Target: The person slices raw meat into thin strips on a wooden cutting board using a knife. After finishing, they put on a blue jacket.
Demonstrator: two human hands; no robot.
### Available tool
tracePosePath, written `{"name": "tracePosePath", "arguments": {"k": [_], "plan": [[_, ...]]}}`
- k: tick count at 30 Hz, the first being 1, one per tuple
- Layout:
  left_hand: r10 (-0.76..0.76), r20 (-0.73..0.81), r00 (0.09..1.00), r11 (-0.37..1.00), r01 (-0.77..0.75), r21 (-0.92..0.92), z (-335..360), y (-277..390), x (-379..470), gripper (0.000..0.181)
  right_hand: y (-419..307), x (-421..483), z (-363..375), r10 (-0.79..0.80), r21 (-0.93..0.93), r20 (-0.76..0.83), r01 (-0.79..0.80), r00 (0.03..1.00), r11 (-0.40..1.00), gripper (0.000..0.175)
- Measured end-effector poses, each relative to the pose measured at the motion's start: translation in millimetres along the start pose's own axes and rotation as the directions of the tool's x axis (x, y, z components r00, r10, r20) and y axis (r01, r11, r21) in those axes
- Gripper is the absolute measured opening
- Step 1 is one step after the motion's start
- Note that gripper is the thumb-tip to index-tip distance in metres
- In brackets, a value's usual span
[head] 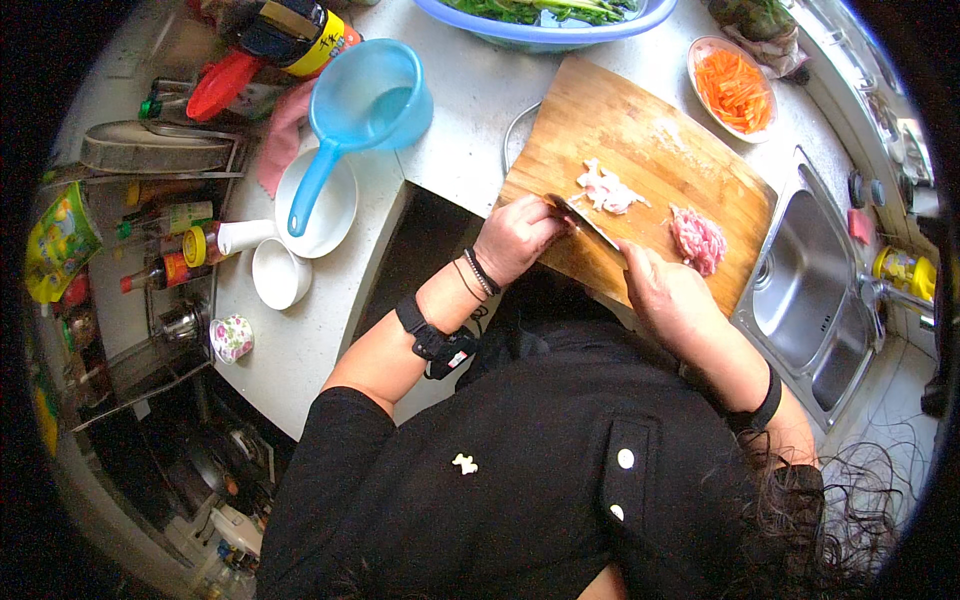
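On a wooden cutting board [652,142], my right hand [664,292] grips the handle of a kitchen knife [598,227]. My left hand [520,234] is at the blade's far end, near the board's left edge, with its fingers bent together; whether they pinch something by the blade cannot be made out. Just beyond the knife lies a small heap of pale, whitish sliced meat or fat [609,189]. A pile of pink cut raw meat [699,238] rests farther right on the board, beyond my right hand.
A steel sink [799,277] adjoins the board's right side. Behind stand a plate of carrot strips [733,91] and a blue-rimmed basin [555,36] of leafy greens. To the left, a blue plastic ladle [367,97] overhangs a white bowl [330,202], near a smaller white bowl [282,274] and several bottles.
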State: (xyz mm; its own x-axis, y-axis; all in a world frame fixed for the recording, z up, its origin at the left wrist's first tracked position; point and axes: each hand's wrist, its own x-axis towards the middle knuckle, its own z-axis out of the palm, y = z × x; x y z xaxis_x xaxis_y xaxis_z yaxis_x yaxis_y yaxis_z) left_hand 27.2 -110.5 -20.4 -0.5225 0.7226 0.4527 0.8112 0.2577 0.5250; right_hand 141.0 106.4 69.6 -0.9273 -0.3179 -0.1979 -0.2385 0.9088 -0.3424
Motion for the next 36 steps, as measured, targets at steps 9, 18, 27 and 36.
{"name": "tracePosePath", "arguments": {"k": [9,18,27,36], "plan": [[-0.046,0.021,0.999,0.996,0.045,0.075,3.2,1.6,-4.4,0.014,-16.6,23.0,5.3,0.049,-0.006,0.089,-0.049,0.995,0.999,0.04],[-0.021,0.034,0.999,1.0,0.021,0.005,6.0,4.2,-4.3,0.016,16.3,2.2,2.9,0.062,0.101,0.036,-0.065,0.997,0.993,0.03],[-0.031,-0.035,0.999,0.999,0.031,-0.007,2.6,3.9,-3.9,0.016,-7.0,2.3,-5.5,0.039,0.017,0.064,-0.04,0.997,0.999,0.037],[-0.028,-0.049,0.998,0.999,0.03,0.042,5.9,1.9,-4.8,0.014,-3.8,21.5,7.9,0.024,0.107,0.007,-0.024,1.0,0.994,0.023]]}}
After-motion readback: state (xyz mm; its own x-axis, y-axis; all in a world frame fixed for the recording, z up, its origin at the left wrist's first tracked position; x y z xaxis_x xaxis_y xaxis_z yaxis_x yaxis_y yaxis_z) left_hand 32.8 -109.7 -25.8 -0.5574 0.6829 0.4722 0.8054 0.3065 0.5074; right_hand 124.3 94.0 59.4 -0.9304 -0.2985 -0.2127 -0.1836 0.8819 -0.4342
